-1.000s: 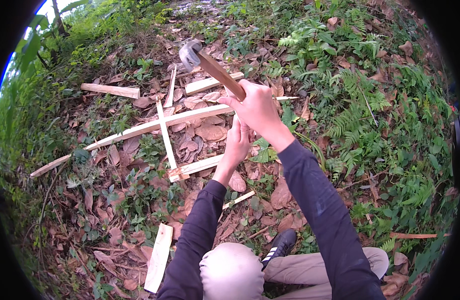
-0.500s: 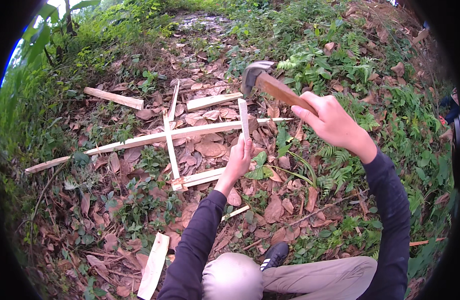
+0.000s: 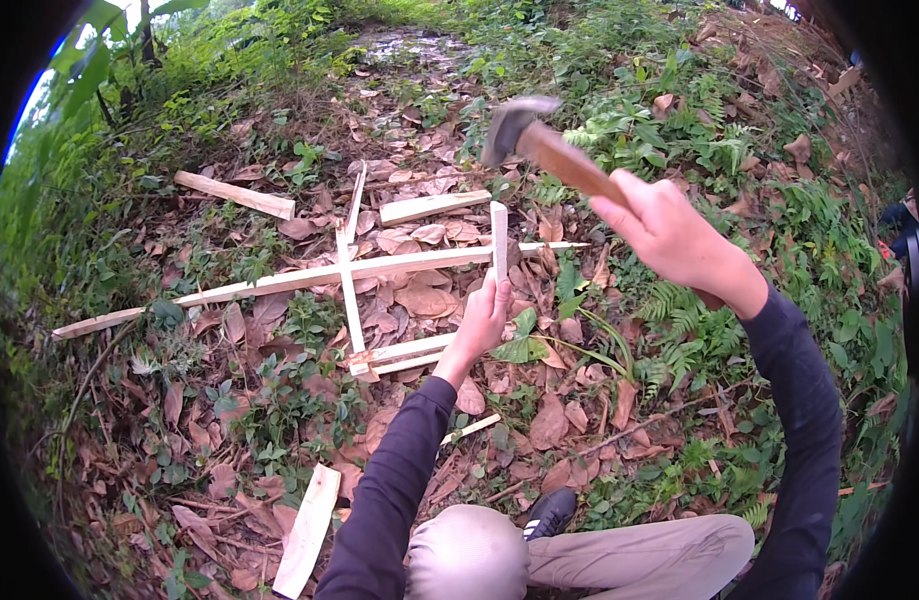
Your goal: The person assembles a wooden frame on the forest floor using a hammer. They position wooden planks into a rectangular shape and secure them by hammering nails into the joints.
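Note:
My left hand (image 3: 483,315) is wrapped round the lower part of an upright wooden stake (image 3: 500,240); its lower end is hidden by the hand. In my right hand (image 3: 680,230) is a claw hammer (image 3: 570,160), gripped by its brown wooden handle. The hammer's metal head, slightly blurred, hangs above the stake's top, apart from it. Behind the stake, a long pale strip of wood (image 3: 380,266) lies across the leaves. A thinner strip (image 3: 349,290) crosses it, its near end meeting short pieces of wood (image 3: 405,350) beside my left wrist.
Loose wood lies around: a block (image 3: 435,207) behind the long strip, a stick (image 3: 236,195) at far left, a flat board (image 3: 308,532) at near left. Dry leaves, ferns and low plants cover the ground. My bent knee (image 3: 468,555) and shoe (image 3: 551,514) are close below.
The hammer has risen a little, away from the stake's top, with my right hand and forearm shifting right. My left hand still holds the stake upright; the view has shifted slightly.

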The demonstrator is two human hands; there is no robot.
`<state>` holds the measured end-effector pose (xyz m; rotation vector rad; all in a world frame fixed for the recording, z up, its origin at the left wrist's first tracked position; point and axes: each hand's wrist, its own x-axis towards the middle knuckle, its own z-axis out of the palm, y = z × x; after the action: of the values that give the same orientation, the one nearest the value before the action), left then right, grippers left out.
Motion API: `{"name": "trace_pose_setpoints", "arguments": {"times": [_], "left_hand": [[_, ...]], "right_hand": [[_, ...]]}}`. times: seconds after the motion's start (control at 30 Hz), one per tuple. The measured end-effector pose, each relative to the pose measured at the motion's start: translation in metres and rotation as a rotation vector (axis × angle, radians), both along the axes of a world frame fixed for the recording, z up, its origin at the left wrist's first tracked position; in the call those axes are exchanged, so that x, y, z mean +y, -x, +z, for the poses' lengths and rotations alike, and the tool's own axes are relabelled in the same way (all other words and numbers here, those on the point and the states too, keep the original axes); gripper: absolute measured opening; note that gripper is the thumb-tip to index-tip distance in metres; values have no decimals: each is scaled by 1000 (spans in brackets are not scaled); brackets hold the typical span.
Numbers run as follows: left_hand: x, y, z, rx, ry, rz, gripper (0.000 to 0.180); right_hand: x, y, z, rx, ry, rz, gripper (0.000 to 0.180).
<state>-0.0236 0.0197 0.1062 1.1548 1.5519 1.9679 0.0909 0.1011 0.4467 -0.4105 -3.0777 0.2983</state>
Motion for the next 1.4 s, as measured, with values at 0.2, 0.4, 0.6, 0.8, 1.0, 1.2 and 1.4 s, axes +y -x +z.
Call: {"name": "trace_pose_setpoints", "arguments": {"times": [0.2,0.4,0.6,0.8,1.0,1.2,1.4], "left_hand": [[6,-1,3,-16,-8,-3,36],[3,3,3,-16,-10,-35,34],[1,-2,5,-11,7,-44,34],[10,-2,4,-31,-2,-67,38],[8,8,-12,-37,-18,-42,39],[13,5,-11,-102,-30,-80,35],[8,0,2,-32,-17,-68,35]], "right_hand": [[15,2,12,86,-46,-16,38],[25,1,-14,73,-145,185,38],[4,10,7,198,15,24,38],[34,-2,-19,101,-220,195,40],[4,2,-7,126,41,7,39],[14,-2,-8,103,2,31,38],[32,-2,-19,93,-119,85,40]]}}
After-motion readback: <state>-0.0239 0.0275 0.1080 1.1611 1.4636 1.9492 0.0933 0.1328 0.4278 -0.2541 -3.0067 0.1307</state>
